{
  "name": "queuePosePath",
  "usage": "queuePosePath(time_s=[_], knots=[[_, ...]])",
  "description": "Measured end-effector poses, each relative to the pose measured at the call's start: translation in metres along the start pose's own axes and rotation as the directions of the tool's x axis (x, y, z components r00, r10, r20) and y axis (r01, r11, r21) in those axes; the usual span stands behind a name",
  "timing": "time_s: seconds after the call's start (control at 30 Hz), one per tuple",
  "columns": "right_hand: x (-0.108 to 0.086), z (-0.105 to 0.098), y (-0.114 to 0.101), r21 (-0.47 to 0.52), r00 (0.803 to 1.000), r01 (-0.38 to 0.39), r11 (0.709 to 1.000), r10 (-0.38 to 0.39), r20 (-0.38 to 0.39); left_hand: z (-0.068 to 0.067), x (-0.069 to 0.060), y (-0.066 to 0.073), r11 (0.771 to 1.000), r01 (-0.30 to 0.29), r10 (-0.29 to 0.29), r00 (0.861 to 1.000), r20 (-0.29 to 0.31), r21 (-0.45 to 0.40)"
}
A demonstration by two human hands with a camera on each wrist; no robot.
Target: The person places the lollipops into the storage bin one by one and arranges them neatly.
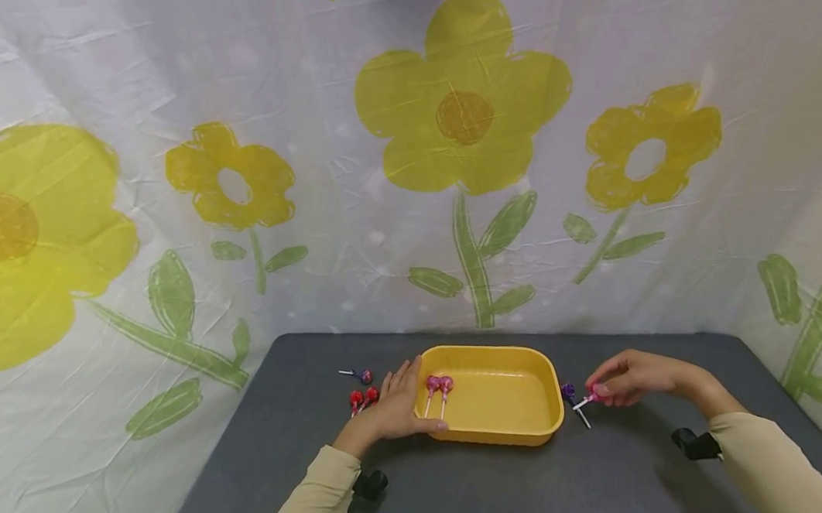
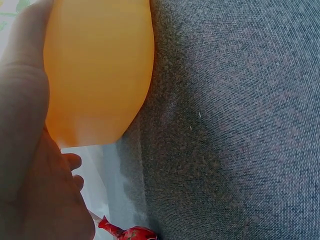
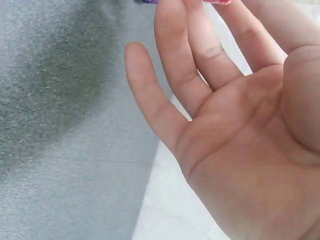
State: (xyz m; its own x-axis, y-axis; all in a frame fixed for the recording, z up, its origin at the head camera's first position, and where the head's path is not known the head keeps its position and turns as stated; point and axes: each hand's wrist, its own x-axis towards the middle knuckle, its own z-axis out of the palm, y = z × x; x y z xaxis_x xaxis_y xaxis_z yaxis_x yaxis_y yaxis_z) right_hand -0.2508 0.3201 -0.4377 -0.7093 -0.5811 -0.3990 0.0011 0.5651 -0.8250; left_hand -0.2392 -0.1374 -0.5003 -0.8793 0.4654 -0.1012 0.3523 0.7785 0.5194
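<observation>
A yellow plastic tub (image 1: 490, 436) stands on the table with two pink lollipops (image 1: 439, 383) lying in its left part. My left hand (image 1: 394, 408) rests against the tub's left end, fingers fairly straight along the side and thumb across the front corner. In the left wrist view the thumb lies along the tub's wall (image 2: 100, 75). To the right of the tub, my right hand (image 1: 630, 378) pinches a pink lollipop (image 1: 593, 396) by its head, the white stick pointing left. Beneath it lies a purple lollipop (image 1: 568, 391). The right wrist view shows the palm and looser fingers; the pinch itself is out of frame.
Left of the tub, two red lollipops (image 1: 363, 398) lie beside my left hand, partly hidden by it. Behind them is a dark blue and red lollipop (image 1: 366, 376). A flower-printed curtain (image 1: 343, 291) hangs behind the grey table (image 1: 493, 492).
</observation>
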Motion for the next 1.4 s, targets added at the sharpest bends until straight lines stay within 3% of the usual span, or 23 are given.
queuePosePath(time_s=[0.37,0.67,1.1,1.4], knots=[[0.009,-0.001,-0.022,-0.126,1.0,0.021,0.992,-0.023,-0.019,0.001,0.0,0.0,1.0,0.004,-0.004,1.0,-0.009,0.004],[0.019,-0.008,-0.044,-0.139,1.0,-0.01,0.99,0.009,-0.01,0.002,0.0,-0.002,1.0,0.005,-0.005,1.0,-0.004,0.001],[0.033,-0.018,-0.086,-0.176,0.998,0.048,0.983,-0.042,0.04,0.0,0.001,-0.001,1.0,0.006,-0.006,1.0,-0.003,0.0],[0.049,-0.016,-0.11,-0.213,0.999,0.034,0.976,-0.025,0.044,0.002,0.002,-0.002,1.0,0.005,-0.005,1.0,-0.002,-0.003]])
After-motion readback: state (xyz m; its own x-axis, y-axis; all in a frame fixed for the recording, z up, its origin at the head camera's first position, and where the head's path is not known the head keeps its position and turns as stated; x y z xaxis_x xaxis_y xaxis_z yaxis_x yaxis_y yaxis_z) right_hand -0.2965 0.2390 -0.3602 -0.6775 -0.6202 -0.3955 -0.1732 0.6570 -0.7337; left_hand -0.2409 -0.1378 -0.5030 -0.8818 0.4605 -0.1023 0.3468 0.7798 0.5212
